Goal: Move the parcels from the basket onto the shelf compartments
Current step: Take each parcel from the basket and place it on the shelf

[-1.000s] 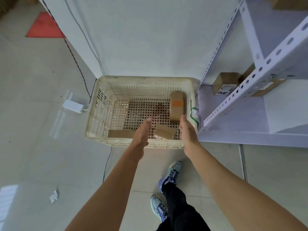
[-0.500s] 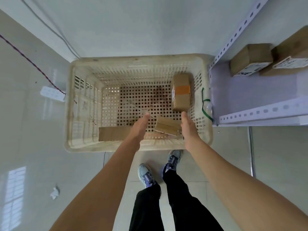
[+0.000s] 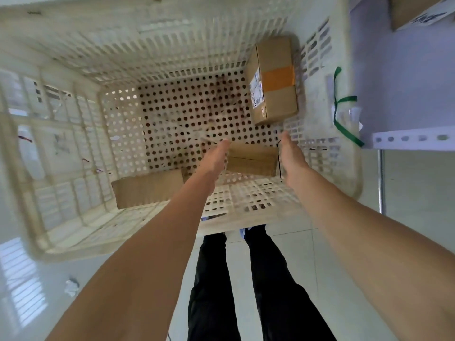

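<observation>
Cardboard, plain brown and unmarked on the faces I can see, makes up the small parcel I am after: a low, oblong box with one seam line along its top. It lies on the bottom of the basket, close to the near wall and toward the near right corner. I judge it light and stiff, with dry faces that should not slip, so a squeeze on its two short ends ought to carry it. Pressing hard on the broad top could dent it.

The left hand is at its left end and the right hand at its right end, palms facing each other, fingers straight and released, grasping nothing. Blur keeps me from telling whether either palm touches the box.

Two more parcels sit in the basket. A taped parcel, taller, with an orange band around it and a white label on its side, stands against the right wall toward the far right corner. A flat parcel lies along the near wall, toward the near left corner.

The shelf stands just beside the basket's right wall; its lowest compartment shows bare room, with one box at the back.
</observation>
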Demonstrator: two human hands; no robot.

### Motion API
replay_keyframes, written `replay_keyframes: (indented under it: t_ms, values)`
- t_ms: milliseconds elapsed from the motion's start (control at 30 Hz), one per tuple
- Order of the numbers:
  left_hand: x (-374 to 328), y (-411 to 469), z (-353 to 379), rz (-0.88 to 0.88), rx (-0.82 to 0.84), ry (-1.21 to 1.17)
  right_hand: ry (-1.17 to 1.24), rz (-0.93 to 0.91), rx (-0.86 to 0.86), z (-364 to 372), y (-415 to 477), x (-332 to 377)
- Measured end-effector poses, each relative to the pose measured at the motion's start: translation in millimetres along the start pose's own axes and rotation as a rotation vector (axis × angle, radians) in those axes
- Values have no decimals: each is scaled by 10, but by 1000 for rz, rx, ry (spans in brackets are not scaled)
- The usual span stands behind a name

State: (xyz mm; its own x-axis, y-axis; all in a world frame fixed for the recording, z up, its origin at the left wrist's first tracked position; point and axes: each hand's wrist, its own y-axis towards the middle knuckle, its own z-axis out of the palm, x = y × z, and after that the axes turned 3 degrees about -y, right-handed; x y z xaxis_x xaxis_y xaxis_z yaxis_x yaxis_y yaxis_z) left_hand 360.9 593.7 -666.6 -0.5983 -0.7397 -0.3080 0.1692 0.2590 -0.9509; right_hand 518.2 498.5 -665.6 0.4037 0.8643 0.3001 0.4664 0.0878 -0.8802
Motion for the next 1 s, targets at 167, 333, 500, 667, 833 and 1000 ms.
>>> replay_keyframes:
  t_ms: [167,333,500,667,833,1000]
  values:
    - [26,163,1,-13,42,-43,31,44,28,71,84,21]
    - [-43,50,-140,43,32,-111,102,37,102,9,-71,150]
    - [-209,-452,-465,158,7,-176,159,-86,216,-159,-556,430]
    - [-557,-1161,-733,346,-29,-211,221,-205,285,-341,-1245,839]
    - [-1025,-2022,-836,521,-48,-216,292,-346,312,-562,-1987,1246]
    - [-1445,-2929,-943,702,-33,-239,432,-465,353,-928,-2857,1634]
